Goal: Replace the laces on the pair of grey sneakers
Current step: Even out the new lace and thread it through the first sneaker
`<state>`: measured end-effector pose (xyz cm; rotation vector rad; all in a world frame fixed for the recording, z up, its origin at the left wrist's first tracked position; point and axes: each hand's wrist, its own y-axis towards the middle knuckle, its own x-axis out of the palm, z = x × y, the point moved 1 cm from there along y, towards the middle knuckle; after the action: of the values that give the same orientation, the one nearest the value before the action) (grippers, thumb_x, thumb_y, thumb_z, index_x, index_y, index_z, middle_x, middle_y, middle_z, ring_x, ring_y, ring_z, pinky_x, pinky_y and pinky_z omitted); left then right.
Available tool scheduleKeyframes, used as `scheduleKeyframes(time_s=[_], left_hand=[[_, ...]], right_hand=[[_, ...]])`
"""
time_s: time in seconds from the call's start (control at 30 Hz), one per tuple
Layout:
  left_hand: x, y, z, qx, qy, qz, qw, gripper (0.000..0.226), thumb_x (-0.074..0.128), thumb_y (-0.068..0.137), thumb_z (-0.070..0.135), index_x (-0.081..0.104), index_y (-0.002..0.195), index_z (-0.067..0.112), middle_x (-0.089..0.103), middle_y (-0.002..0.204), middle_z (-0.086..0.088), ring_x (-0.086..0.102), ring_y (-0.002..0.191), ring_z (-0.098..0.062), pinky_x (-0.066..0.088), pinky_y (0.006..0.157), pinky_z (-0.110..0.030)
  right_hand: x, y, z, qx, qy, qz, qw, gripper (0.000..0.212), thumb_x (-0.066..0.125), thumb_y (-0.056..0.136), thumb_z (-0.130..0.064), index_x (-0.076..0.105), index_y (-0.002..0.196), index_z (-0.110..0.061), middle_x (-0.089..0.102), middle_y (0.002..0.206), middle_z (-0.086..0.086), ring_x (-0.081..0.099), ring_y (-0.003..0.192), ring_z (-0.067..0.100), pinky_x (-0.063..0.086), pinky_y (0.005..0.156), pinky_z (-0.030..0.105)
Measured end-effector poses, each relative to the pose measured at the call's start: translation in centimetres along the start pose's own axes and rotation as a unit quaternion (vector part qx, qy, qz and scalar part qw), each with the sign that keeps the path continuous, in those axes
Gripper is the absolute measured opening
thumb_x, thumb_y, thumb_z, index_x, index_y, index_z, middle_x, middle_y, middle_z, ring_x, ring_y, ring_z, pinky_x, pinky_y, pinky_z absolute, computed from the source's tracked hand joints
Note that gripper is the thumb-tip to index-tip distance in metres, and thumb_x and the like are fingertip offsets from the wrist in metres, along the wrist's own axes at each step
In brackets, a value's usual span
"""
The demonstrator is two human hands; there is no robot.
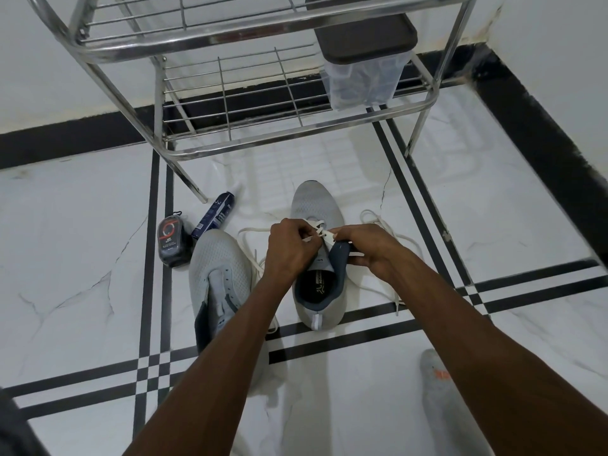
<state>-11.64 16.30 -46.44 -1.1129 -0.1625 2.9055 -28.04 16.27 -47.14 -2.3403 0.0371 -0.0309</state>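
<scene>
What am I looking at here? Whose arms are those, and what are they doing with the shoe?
This picture comes from a camera worn on a person's head, so you see their own two arms reaching forward. There is no machine. On the white floor stand two grey sneakers. The left hand and the right hand each pinch the white lace on the right sneaker, threading it. The rest of the lace lies loose on the floor. The left sneaker has no lace that I can see. Beside it lie a blue bottle and a small dark container. Behind them stands a metal rack.
</scene>
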Motion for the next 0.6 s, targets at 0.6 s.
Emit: scheduleKeyframes(time_s=[0.6], left_hand=[[0.9,-0.4,-0.2,0.044,0.028,0.003,0.999,0.013,0.072,0.087,0.018,0.081,0.089,0.009,0.078,0.088,-0.007,0.071,0.082,-0.020,0.057,0.080,-0.035]], right_hand=[[1.2,0.7,0.1,-0.122,-0.144,0.096,0.977,0.012,0.071,0.078,-0.009,0.079,0.074,-0.016,0.076,0.078,0.003,0.071,0.081,0.017,0.062,0.082,0.047]])
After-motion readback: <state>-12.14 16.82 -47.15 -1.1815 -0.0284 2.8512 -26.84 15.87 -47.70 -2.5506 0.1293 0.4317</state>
